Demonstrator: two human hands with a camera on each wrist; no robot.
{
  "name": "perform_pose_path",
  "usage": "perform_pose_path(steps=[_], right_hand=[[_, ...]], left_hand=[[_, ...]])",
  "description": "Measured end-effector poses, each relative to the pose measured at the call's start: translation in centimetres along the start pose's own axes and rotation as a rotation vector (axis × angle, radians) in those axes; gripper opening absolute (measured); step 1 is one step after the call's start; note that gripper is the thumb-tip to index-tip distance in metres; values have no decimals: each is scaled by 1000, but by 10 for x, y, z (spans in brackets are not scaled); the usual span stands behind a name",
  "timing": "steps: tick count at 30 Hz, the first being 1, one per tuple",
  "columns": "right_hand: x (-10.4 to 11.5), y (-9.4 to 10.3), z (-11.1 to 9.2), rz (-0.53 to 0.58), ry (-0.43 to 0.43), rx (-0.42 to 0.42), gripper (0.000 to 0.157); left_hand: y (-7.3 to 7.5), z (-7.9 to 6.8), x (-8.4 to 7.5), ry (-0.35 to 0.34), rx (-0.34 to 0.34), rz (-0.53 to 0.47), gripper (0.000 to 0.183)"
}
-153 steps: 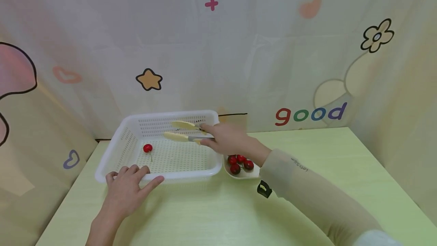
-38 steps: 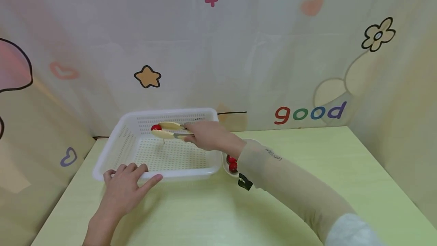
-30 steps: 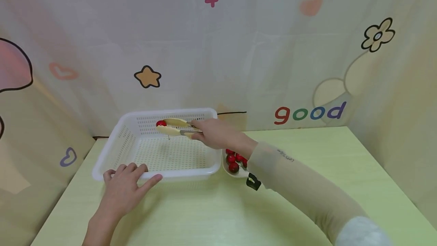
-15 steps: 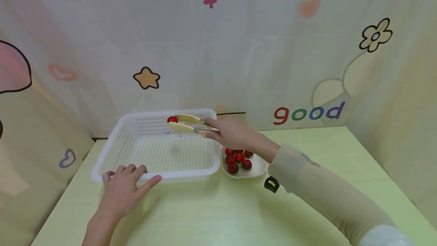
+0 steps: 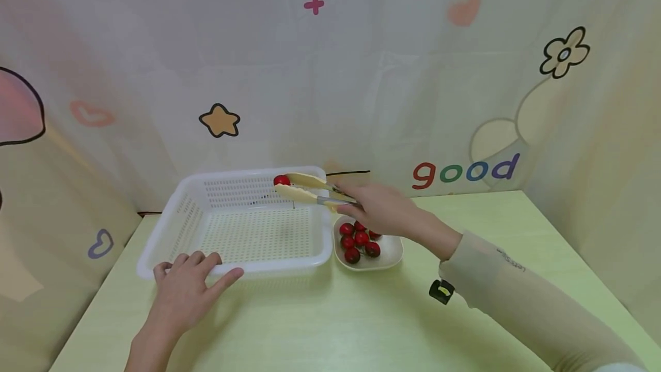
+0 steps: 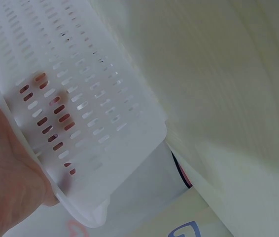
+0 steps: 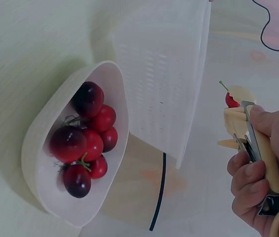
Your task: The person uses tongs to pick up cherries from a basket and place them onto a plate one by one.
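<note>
My right hand [image 5: 382,208] grips a pair of tongs [image 5: 335,197] with pale yellow tips. Pinched between those tips is a red cherry [image 5: 282,181], its stem hanging down, above the right part of a white plastic basket [image 5: 170,211]. In the right wrist view the tongs [image 7: 265,153] lie across the curled fingers, and the cherry [image 7: 232,100] is partly covered by a tip. My left hand [image 5: 186,294] holds the basket's front left rim, fingers over the edge; in the left wrist view they show through the basket's slots [image 6: 51,128].
A small white dish [image 5: 384,257] with several dark red cherries [image 7: 73,143] stands against the basket's right side. The pale wooden table [image 5: 310,326] reaches to a printed curtain [image 5: 372,85] at the back and sides.
Five seconds ago a cherry lay in the basket and the tongs held nothing. The tongs then gripped it, lifted it and carried it right. My left hand has stayed at the rim.
</note>
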State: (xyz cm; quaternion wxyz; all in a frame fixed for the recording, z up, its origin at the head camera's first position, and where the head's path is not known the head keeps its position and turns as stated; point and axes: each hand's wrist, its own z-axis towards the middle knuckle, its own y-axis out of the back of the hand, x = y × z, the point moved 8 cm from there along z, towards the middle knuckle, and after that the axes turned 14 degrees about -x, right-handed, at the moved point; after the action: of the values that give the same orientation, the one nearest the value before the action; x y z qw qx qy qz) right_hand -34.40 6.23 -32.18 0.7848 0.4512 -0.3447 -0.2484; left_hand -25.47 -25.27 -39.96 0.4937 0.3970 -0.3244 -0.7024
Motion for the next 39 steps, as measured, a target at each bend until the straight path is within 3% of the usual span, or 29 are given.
perform_pose_path(steps=[4,13,39], right_hand=[[-8,6,-11,9,-39,-5,56],[-23,19,-30,-22,-43,-67,55],[-81,28,-102,-16,-197,-112,60]], left_hand=[[0,-1,0,1,3,2,52],[0,-1,-2,6,-2,-5,51],[1,-1,-2,4,10,-5,52]])
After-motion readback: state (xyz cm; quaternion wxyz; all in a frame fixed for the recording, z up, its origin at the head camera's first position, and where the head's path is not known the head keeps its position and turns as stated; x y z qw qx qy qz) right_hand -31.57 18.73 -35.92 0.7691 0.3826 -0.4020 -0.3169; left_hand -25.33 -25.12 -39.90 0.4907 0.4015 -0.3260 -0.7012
